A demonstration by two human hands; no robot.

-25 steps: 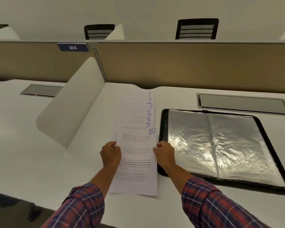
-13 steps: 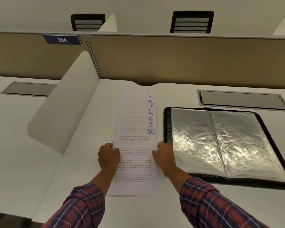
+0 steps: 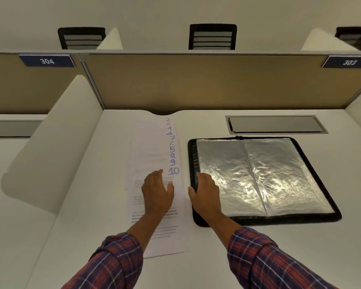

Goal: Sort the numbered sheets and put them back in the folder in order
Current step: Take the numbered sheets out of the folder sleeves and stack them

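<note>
Running lengthwise front to back, the numbered sheets point(image 3: 152, 147) are lying just left of the open folder point(image 3: 279, 176); the left hand point(image 3: 157, 192) is pressing flat on them, while the right hand point(image 3: 204, 192), seemingly loose and empty, is resting at the folder's edge.

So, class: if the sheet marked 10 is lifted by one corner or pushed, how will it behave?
Probably floppy: the sheet marked 10 is a single thin page lying flat, so a corner lift would likely let it droop. Likely slippery: it lies on other loose sheets and a smooth desk, so a push may shift the fan.
</note>
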